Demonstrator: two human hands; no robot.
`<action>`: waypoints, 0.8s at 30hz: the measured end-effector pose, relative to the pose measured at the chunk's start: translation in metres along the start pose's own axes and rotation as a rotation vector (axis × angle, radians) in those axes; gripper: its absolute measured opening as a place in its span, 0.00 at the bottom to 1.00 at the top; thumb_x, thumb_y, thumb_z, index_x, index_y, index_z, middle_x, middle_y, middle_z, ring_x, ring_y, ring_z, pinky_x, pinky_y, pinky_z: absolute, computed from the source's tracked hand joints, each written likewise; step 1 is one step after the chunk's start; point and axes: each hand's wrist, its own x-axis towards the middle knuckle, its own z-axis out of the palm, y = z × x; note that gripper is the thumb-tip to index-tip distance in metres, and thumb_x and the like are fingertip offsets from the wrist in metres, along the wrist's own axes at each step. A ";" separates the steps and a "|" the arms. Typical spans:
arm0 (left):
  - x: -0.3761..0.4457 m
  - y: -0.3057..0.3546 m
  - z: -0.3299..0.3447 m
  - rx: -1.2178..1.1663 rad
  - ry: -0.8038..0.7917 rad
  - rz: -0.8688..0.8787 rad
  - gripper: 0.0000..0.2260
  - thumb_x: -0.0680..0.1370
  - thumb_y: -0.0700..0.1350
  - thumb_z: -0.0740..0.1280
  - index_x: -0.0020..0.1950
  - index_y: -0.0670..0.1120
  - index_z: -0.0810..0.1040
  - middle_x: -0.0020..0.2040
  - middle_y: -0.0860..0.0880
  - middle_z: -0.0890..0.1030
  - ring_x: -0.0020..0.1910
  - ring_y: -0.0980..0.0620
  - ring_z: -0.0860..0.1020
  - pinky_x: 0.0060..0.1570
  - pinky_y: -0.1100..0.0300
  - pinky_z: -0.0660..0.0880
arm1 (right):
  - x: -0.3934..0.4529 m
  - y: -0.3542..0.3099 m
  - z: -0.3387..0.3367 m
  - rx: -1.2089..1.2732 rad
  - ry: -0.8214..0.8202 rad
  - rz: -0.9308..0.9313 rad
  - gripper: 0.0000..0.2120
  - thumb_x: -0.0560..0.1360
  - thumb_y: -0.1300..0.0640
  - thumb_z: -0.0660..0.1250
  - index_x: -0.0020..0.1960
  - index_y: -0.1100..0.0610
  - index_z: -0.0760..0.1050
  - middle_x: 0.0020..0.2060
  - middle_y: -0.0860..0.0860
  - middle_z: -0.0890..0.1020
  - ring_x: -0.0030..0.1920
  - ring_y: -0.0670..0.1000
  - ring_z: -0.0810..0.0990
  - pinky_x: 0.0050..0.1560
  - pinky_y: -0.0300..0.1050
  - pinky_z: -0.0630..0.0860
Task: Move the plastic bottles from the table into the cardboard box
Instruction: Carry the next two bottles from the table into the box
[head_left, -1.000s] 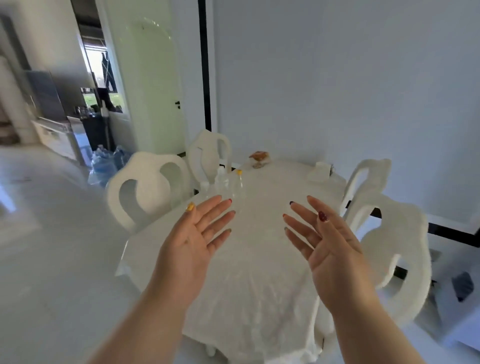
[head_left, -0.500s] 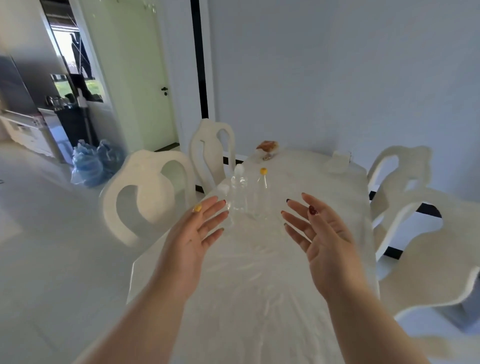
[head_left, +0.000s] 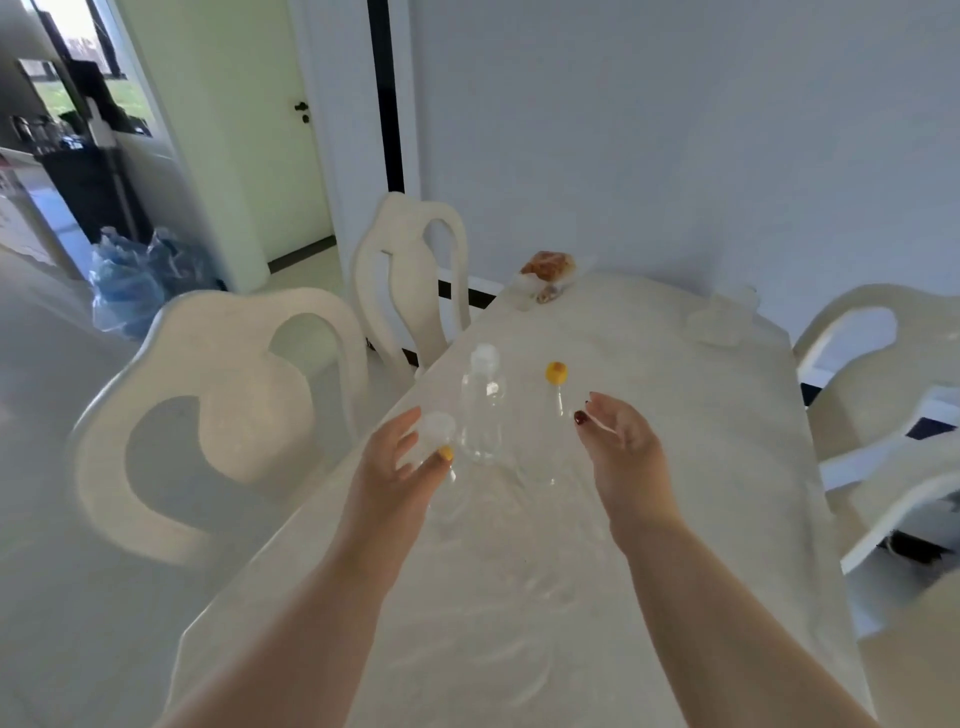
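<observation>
Three clear plastic bottles stand on the white table (head_left: 519, 597). One has a white cap (head_left: 484, 405); to its right is one with a yellow cap (head_left: 556, 374). A third, smaller bottle (head_left: 438, 427) is nearest the left edge. My left hand (head_left: 400, 467) reaches around that third bottle's top, fingers to its left and thumb just below the cap; a firm grip does not show. My right hand (head_left: 623, 447) is open, its fingertips just right of the yellow-capped bottle's neck. No cardboard box is in view.
White chairs stand along the left side (head_left: 223, 415) (head_left: 410, 275) and the right side (head_left: 857, 364). At the far end lie a bread-like item (head_left: 550, 265) and a clear container (head_left: 722, 317). Blue bags (head_left: 135, 275) sit on the floor by a doorway.
I have come closer to the table. Both hands have moved forward to the bottles, the left around the small one, the right beside the yellow-capped one.
</observation>
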 end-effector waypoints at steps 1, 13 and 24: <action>0.014 -0.008 0.002 0.057 0.019 -0.017 0.21 0.73 0.48 0.74 0.61 0.65 0.74 0.69 0.52 0.74 0.68 0.54 0.73 0.59 0.59 0.70 | 0.016 0.006 0.006 -0.066 0.011 0.001 0.14 0.77 0.51 0.68 0.61 0.43 0.75 0.62 0.41 0.78 0.59 0.42 0.77 0.47 0.33 0.71; 0.090 -0.069 0.011 0.401 0.057 -0.057 0.20 0.70 0.44 0.78 0.55 0.62 0.76 0.55 0.63 0.81 0.56 0.67 0.76 0.49 0.71 0.68 | 0.100 0.054 0.050 -0.458 0.076 -0.028 0.25 0.75 0.47 0.70 0.69 0.54 0.71 0.66 0.50 0.78 0.67 0.51 0.73 0.60 0.40 0.65; 0.091 -0.072 0.006 0.444 0.021 -0.039 0.13 0.72 0.48 0.77 0.47 0.62 0.77 0.45 0.67 0.82 0.48 0.72 0.76 0.44 0.68 0.69 | 0.099 0.057 0.048 -0.505 0.143 -0.088 0.06 0.76 0.49 0.69 0.47 0.51 0.76 0.43 0.42 0.80 0.45 0.47 0.75 0.40 0.40 0.68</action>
